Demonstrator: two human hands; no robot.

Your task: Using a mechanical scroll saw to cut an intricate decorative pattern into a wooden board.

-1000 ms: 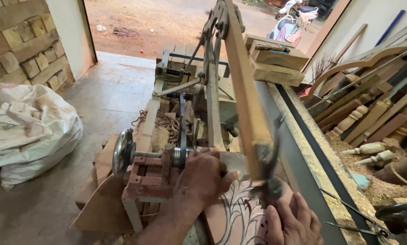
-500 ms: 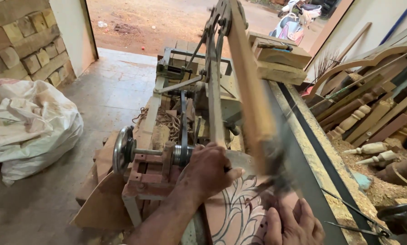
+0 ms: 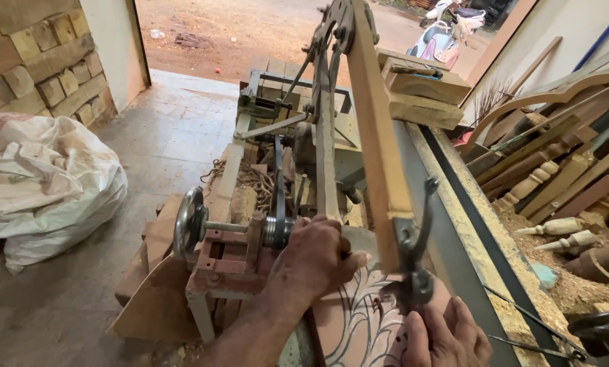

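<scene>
Lit brightly by daylight from the open doorway (image 3: 263,34) ahead, with soft shadows under the machine, sharp focus mid-frame, slight blur at the top edge and wide-angle bending along the sides.

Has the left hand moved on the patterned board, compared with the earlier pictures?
No. The left hand lies in the same spot on the patterned board, beside the belt pulley, as it did before; only the camera shifted slightly.

A white sack (image 3: 46,187) slumps on the floor (image 3: 162,143) by a brick wall (image 3: 36,58). Turned spindles (image 3: 556,228) lie in sawdust (image 3: 576,285); a scooter (image 3: 447,30) stands outside.
</scene>
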